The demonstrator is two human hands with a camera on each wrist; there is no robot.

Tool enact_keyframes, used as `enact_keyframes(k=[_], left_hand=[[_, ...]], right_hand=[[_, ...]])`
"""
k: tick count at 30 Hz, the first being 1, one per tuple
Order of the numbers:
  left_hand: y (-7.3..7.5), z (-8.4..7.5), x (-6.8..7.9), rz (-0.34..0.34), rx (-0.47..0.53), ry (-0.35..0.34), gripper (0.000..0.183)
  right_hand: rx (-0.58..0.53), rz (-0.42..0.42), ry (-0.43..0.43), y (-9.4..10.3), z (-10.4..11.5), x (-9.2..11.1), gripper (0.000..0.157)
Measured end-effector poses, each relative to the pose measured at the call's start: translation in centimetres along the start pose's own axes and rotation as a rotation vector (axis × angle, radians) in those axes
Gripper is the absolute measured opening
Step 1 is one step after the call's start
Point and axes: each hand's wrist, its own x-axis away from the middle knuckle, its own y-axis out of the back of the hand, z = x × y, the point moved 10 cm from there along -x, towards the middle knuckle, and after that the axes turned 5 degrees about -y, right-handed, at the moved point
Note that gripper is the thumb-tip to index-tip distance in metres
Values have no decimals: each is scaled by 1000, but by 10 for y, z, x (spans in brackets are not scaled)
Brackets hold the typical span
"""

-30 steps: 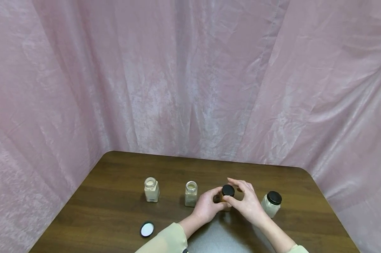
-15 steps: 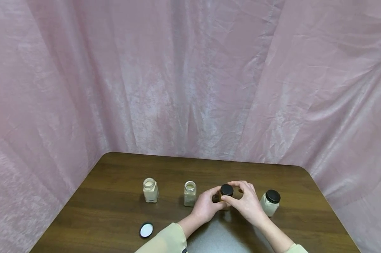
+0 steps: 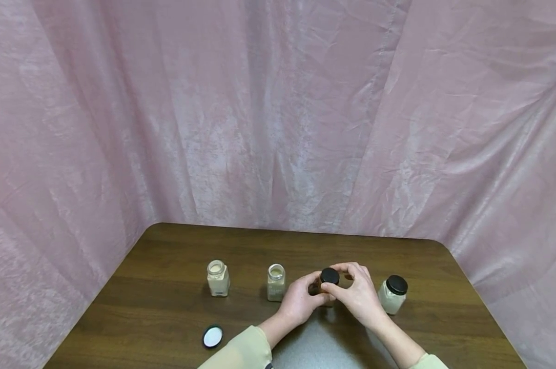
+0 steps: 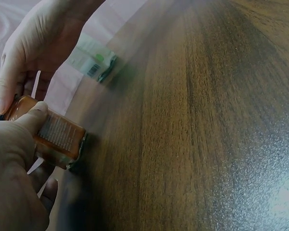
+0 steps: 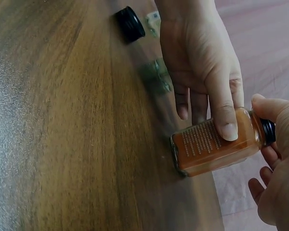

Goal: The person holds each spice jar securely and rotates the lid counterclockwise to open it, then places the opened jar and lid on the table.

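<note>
A square glass jar of orange powder (image 5: pixel 197 149) stands on the table between the two hands. My left hand (image 3: pixel 300 301) grips its body, thumb across the printed side in the right wrist view. My right hand (image 3: pixel 362 300) holds the jar's black lid (image 3: pixel 329 276) between thumb and fingers. The lid sits on the jar's neck. Left of the hands stands an uncovered jar of pale powder (image 3: pixel 276 287). To the right is a pale-filled jar with a black lid (image 3: pixel 396 285). Most of the orange jar is hidden in the head view.
Another uncovered jar of cream powder (image 3: pixel 218 282) stands farther left. A loose black lid (image 3: pixel 212 336) lies with its white inside up near the left forearm. The wooden table (image 3: pixel 135 307) has a pink curtain (image 3: pixel 278 128) behind it.
My right hand's fingers have drawn in around the black lid, the raised forefinger coming down. My left hand keeps its grip on the orange jar. The head view has shifted slightly.
</note>
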Motion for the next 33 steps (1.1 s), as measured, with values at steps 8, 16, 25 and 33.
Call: enact_keyframes(k=[8,16,25,33], left_hand=[[1,-1,-1,-7,-48,-5,41],[2,2,1,-18,-60,-1,40],[3,-1,0,-32,-70,-24,37],[2,1,1,-29,-47,-19,38]], right_hand=[[4,-9,40,3,5,2,45],[32,21,69,-1,5,3,47],[69,29,93,-2,8,3,45],[82,64,133,-3,12,2,47]])
